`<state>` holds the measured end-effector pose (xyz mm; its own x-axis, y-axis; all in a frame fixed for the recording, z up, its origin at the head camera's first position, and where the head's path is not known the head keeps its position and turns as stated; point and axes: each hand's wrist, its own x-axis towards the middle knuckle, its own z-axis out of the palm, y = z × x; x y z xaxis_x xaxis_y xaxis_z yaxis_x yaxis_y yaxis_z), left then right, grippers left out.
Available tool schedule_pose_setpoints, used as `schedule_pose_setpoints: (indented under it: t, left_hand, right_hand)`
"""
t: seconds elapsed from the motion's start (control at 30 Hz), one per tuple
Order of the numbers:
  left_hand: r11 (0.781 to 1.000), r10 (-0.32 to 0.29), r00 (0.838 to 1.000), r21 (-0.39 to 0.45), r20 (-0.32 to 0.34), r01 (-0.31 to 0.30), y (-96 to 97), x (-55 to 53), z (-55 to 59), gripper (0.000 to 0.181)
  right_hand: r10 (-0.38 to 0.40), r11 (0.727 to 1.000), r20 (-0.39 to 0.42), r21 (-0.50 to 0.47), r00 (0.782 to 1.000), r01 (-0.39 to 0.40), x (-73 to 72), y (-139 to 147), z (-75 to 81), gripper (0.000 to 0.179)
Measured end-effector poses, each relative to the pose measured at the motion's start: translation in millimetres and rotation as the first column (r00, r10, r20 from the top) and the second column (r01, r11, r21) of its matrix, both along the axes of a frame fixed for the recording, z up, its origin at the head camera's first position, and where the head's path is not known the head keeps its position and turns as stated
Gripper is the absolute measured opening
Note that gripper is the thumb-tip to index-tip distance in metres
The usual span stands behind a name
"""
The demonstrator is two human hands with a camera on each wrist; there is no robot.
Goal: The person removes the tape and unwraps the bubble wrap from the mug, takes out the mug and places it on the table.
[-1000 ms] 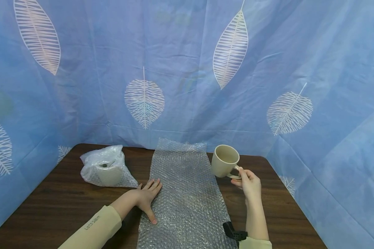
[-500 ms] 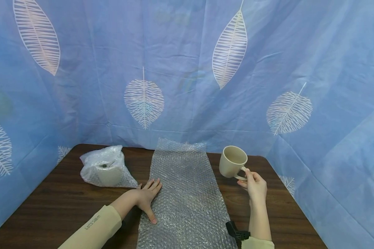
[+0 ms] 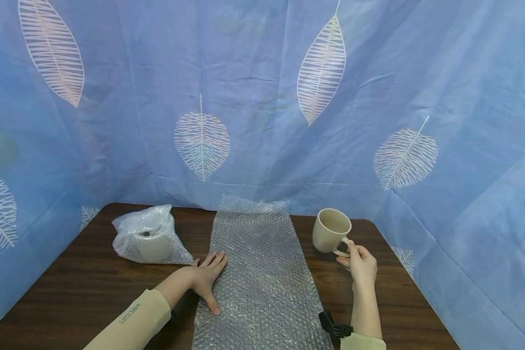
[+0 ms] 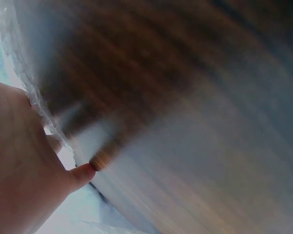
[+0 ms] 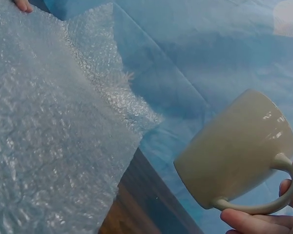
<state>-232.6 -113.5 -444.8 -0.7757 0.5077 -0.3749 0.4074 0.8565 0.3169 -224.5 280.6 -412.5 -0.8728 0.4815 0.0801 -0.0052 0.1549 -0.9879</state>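
Observation:
A long sheet of bubble wrap [image 3: 262, 272] lies flat down the middle of the table. My left hand [image 3: 206, 278], fingers spread, rests on its left edge; in the left wrist view that hand [image 4: 24, 161] fills the left side, a fingertip touching the wood. To the right of the sheet, my right hand [image 3: 362, 265] pinches the handle of a beige mug [image 3: 328, 233]. Its mouth faces up, tilted slightly; I cannot tell whether its base touches the table. The right wrist view shows the mug [image 5: 239, 146] and fingers [image 5: 254, 222] around the handle.
At the back left of the brown wooden table [image 3: 70, 291] sits a bubble-wrapped bundle [image 3: 150, 236] with a pale round object inside. A blue curtain [image 3: 253, 97] with white leaf prints hangs behind and along both sides.
My right hand has carried the mug rightward, away from the bubble wrap, and then slightly down. My left hand and the bubble wrap have stayed in place.

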Motion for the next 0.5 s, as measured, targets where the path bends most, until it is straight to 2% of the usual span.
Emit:
schedule_pose_setpoints:
  t: [0.27, 0.5]
  left_hand:
    - [1.0, -0.005, 1.0, 0.0, 0.002, 0.005, -1.2, -3.3, -2.4, 0.131]
    - [1.0, -0.008, 1.0, 0.005, 0.003, 0.008, -0.9, -1.2, -0.3, 0.131]
  right_hand:
    - [-0.032, 0.999, 0.021, -0.007, 0.999, 0.032, -4.6, 1, -10.2, 0.038]
    - [-0.02, 1.0, 0.051, 0.019, 0.998, 0.019, -5.7, 4, -16.7, 0.045]
